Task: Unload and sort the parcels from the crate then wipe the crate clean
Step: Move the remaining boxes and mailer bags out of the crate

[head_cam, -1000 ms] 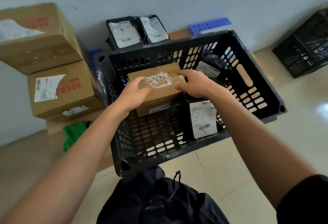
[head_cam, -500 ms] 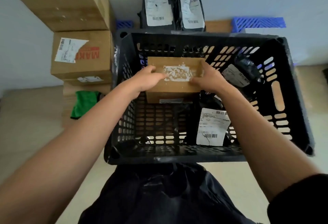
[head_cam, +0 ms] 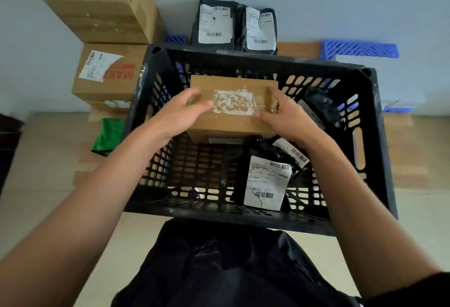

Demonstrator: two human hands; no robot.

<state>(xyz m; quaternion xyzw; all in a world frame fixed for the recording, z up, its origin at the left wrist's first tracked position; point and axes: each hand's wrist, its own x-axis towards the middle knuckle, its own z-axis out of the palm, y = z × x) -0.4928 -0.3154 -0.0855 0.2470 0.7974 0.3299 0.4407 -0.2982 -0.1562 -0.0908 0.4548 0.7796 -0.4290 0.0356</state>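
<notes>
Lifting higher now, my left hand [head_cam: 180, 114] and right hand [head_cam: 285, 118] grip the box [head_cam: 231, 104] over the crate [head_cam: 365, 136]; glossy tape could let it slip.

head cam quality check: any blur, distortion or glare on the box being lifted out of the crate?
Head view: soft all over, with label print unreadable; the box and both hands, left and right, are slightly smeared. Wide-angle bending shows in the crate rim and in the leaning stacked cartons. Light is flat and dim, with no hard shadows and a faint sheen on the box's tape.
</notes>
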